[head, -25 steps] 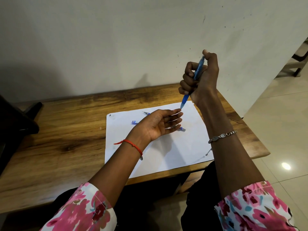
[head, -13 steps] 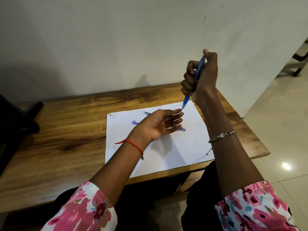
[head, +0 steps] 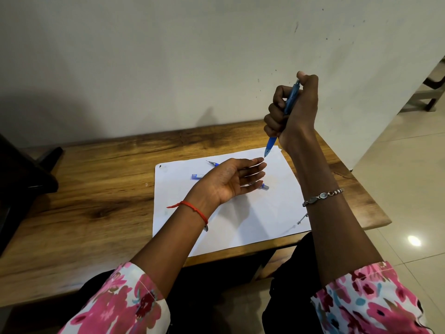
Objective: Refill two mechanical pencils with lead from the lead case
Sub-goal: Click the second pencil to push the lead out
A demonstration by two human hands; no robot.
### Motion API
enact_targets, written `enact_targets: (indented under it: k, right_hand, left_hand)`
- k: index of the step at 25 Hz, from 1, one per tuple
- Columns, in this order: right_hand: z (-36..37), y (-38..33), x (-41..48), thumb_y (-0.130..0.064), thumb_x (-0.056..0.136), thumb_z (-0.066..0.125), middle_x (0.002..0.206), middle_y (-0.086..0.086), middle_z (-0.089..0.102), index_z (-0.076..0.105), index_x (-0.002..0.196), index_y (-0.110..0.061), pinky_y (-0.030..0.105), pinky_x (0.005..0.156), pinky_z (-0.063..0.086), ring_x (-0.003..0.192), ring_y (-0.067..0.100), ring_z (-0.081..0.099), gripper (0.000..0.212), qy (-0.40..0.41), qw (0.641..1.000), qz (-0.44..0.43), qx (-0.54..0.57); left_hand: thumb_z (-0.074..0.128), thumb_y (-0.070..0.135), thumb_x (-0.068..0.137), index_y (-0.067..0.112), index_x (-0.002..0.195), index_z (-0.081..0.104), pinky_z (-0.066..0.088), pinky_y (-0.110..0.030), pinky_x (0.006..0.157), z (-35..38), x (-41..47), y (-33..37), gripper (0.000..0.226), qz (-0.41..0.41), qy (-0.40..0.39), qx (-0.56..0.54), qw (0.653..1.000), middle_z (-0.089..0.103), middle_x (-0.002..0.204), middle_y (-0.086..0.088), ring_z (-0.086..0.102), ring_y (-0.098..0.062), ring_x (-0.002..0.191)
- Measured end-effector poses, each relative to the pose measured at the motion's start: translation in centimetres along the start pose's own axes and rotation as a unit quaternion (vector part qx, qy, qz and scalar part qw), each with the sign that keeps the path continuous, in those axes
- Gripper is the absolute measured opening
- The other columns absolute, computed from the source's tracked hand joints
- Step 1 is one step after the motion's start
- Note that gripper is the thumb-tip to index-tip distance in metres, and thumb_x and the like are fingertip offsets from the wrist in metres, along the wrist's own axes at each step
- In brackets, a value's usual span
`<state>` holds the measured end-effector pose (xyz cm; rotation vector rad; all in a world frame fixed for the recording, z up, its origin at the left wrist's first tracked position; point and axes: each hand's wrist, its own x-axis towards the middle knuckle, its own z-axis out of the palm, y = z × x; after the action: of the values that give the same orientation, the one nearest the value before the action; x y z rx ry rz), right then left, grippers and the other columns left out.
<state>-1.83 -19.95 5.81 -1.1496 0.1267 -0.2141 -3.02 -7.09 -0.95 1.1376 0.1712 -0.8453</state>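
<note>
Right hand fists the blue pencil near-upright at right of centre; tip just above the flat, empty left hand.

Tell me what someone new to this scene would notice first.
The raised right hand stands out first, above the far right of the brown wooden table: it grips a blue plastic mechanical pencil in a fist, tip down, thumb on its top end. Just under that tip the left hand is held open, palm up, over a white sheet of paper. A small blue lead case lies on the sheet, left of that hand.
</note>
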Motion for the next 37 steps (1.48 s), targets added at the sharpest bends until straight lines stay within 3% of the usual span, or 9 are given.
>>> enact_targets:
  k: [37]
  right_hand:
    - [-0.33, 0.02, 0.13, -0.044, 0.095, 0.021, 0.037, -0.006, 0.02, 0.031, 0.051, -0.012, 0.014, 0.043, 0.02, 0.033, 0.01, 0.015, 0.055, 0.012, 1.0, -0.004, 0.016]
  left_hand:
    - [0.053, 0.01, 0.089, 0.01, 0.086, 0.068, 0.058, -0.024, 0.061, -0.11, 0.07, 0.02, 0.014, 0.005, -0.004, -0.002, 1.0, 0.073, 0.073, 0.001, 0.068, -0.01, 0.063]
